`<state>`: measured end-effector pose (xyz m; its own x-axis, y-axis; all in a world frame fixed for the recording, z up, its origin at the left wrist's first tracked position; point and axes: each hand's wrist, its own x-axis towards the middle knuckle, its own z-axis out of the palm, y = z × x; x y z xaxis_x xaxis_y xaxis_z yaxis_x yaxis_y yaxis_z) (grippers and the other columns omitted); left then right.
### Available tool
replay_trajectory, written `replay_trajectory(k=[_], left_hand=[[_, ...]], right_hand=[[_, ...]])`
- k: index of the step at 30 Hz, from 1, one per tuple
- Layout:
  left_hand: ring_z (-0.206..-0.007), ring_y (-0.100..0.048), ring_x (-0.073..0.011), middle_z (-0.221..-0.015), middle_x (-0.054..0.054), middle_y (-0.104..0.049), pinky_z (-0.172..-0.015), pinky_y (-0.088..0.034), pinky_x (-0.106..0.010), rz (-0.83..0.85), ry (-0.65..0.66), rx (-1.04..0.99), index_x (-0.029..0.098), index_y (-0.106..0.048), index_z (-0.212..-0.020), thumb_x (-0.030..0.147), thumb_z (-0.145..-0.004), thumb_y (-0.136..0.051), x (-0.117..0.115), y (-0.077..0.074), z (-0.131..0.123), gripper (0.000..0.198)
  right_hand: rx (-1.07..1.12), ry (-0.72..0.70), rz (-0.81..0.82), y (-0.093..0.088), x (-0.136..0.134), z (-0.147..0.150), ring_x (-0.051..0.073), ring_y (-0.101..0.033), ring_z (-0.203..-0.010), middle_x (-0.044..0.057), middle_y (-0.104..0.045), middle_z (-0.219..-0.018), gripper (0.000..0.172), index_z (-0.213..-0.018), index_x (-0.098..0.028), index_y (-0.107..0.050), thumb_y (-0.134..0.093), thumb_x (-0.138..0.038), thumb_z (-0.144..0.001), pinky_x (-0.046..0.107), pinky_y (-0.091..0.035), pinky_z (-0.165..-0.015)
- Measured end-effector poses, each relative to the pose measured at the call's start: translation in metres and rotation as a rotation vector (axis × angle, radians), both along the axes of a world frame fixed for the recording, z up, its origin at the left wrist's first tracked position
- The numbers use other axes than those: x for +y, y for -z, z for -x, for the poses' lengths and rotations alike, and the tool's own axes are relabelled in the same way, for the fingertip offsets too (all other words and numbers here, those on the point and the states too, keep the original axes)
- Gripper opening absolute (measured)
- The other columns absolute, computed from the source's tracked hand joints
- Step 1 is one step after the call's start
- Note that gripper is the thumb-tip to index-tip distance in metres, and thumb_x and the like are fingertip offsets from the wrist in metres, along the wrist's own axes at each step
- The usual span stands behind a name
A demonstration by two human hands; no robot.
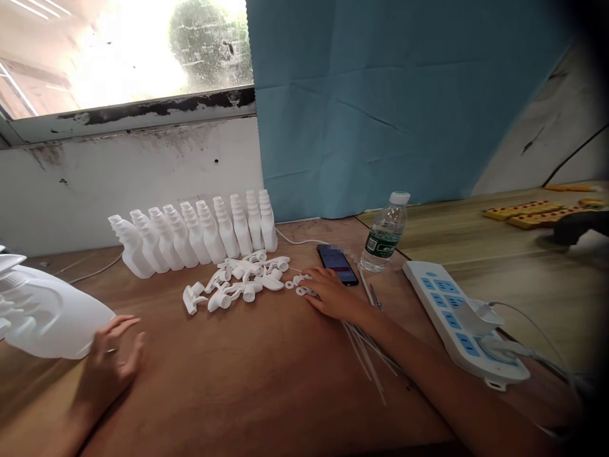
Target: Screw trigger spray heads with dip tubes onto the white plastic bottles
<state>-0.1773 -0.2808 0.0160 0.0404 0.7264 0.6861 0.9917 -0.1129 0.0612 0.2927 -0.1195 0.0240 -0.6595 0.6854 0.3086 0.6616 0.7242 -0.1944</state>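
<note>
My left hand point(110, 360) hovers open at the lower left, fingers spread, right beside a large white plastic bag or bundle point(45, 314). My right hand point(329, 292) rests fingers-down on the wooden table point(238, 381), its fingertips on small white rings point(301, 285). Whether it grips one is hidden. Just left of it lies a pile of white spray trigger heads point(240, 282). Behind the pile stands a row of several white spray bottles point(195, 233) without caps. Thin white tubes point(366, 355) lie under my right forearm.
A phone point(337, 264) with a lit screen lies beyond my right hand, next to a water bottle point(385, 233). A white and blue power strip point(459, 320) with a plug sits at the right. Yellow blocks point(533, 212) lie far right. A blue curtain point(404, 101) hangs behind.
</note>
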Motion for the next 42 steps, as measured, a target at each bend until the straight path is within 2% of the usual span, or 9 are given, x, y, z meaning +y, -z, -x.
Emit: replay_trajectory(k=[4, 7, 10, 16, 21, 25, 29, 35, 42], left_hand=[[-0.121, -0.051, -0.0284, -0.131, -0.013, -0.048, -0.102, -0.044, -0.045, 0.205, 0.193, 0.008, 0.020, -0.044, -0.131, 0.041, -0.090, -0.052, 0.048, 0.004, -0.043, 0.047], [-0.124, -0.047, -0.0313, -0.137, -0.013, -0.046, -0.103, -0.042, -0.049, 0.307, 0.201, 0.042, 0.024, -0.050, -0.133, 0.047, -0.088, -0.054, 0.077, 0.004, -0.054, 0.051], [-0.120, -0.048, -0.0318, -0.134, -0.010, -0.051, -0.101, -0.042, -0.050, 0.338, 0.174, 0.052, 0.028, -0.063, -0.121, 0.049, -0.087, -0.054, 0.091, 0.005, -0.052, 0.041], [-0.104, -0.060, -0.0258, -0.118, -0.010, -0.061, -0.088, -0.051, -0.036, 0.196, 0.170, -0.100, 0.020, -0.070, -0.093, 0.043, -0.089, -0.051, 0.073, 0.010, -0.048, 0.030], [-0.087, -0.064, -0.0192, -0.105, -0.006, -0.064, -0.075, -0.051, -0.027, -0.002, 0.179, -0.241, 0.019, -0.063, -0.088, 0.033, -0.088, -0.059, 0.039, 0.000, -0.075, 0.015], [-0.090, -0.066, -0.0180, -0.100, -0.005, -0.066, -0.078, -0.052, -0.026, 0.200, 0.444, -0.338, 0.020, -0.063, -0.087, 0.028, -0.089, -0.061, 0.033, -0.002, -0.112, 0.009], [-0.087, -0.066, -0.0166, -0.102, -0.005, -0.067, -0.068, -0.053, -0.023, 0.440, 0.645, -0.382, 0.019, -0.060, -0.080, 0.033, -0.087, -0.063, 0.054, 0.004, -0.156, 0.015], [-0.075, -0.060, -0.0139, -0.095, -0.004, -0.065, -0.056, -0.048, -0.022, 0.630, 0.661, -0.565, 0.020, -0.055, -0.091, 0.032, -0.082, -0.065, 0.093, 0.006, -0.213, 0.018], [-0.071, -0.060, -0.0133, -0.091, -0.001, -0.063, -0.054, -0.048, -0.021, 0.689, 0.674, -0.582, 0.022, -0.053, -0.106, 0.031, -0.082, -0.064, 0.093, 0.008, -0.212, 0.027]], right_hand=[[-0.006, -0.031, -0.013, 0.000, -0.005, 0.002, 0.031, -0.045, -0.125, 0.014, -0.058, -0.130, 0.026, -0.112, -0.021, -0.068, -0.053, -0.015, -0.091, 0.054, -0.036, -0.102], [0.002, -0.058, -0.047, 0.003, -0.006, 0.002, 0.031, -0.044, -0.126, 0.014, -0.058, -0.131, 0.030, -0.117, -0.021, -0.066, -0.052, -0.015, -0.092, 0.054, -0.036, -0.102], [-0.008, -0.052, -0.082, 0.008, -0.004, 0.002, 0.033, -0.042, -0.126, 0.015, -0.055, -0.134, 0.034, -0.122, -0.020, -0.064, -0.052, -0.013, -0.092, 0.054, -0.036, -0.101], [0.015, -0.072, -0.084, 0.014, -0.002, 0.005, 0.030, -0.044, -0.122, 0.012, -0.058, -0.125, 0.023, -0.107, -0.018, -0.065, -0.050, -0.011, -0.092, 0.050, -0.035, -0.101], [0.030, -0.072, -0.057, 0.007, -0.006, 0.009, 0.027, -0.048, -0.112, 0.012, -0.061, -0.110, 0.018, -0.099, -0.016, -0.059, -0.051, -0.005, -0.087, 0.045, -0.034, -0.099], [0.057, -0.098, -0.057, 0.001, -0.008, 0.011, 0.025, -0.051, -0.104, 0.010, -0.063, -0.100, 0.014, -0.091, -0.017, -0.057, -0.050, -0.006, -0.089, 0.041, -0.035, -0.093], [0.179, -0.127, -0.070, 0.000, -0.011, 0.013, 0.022, -0.056, -0.092, 0.007, -0.066, -0.090, 0.013, -0.087, -0.018, -0.057, -0.049, -0.010, -0.093, 0.039, -0.034, -0.088], [0.540, -0.203, 0.010, -0.006, -0.024, 0.021, 0.019, -0.060, -0.089, 0.004, -0.066, -0.089, 0.008, -0.089, -0.020, -0.056, -0.053, -0.014, -0.094, 0.035, -0.041, -0.085], [0.503, -0.356, 0.052, -0.014, -0.041, 0.031, 0.019, -0.062, -0.094, 0.006, -0.069, -0.095, 0.015, -0.094, -0.020, -0.062, -0.049, -0.015, -0.097, 0.039, -0.043, -0.091]])
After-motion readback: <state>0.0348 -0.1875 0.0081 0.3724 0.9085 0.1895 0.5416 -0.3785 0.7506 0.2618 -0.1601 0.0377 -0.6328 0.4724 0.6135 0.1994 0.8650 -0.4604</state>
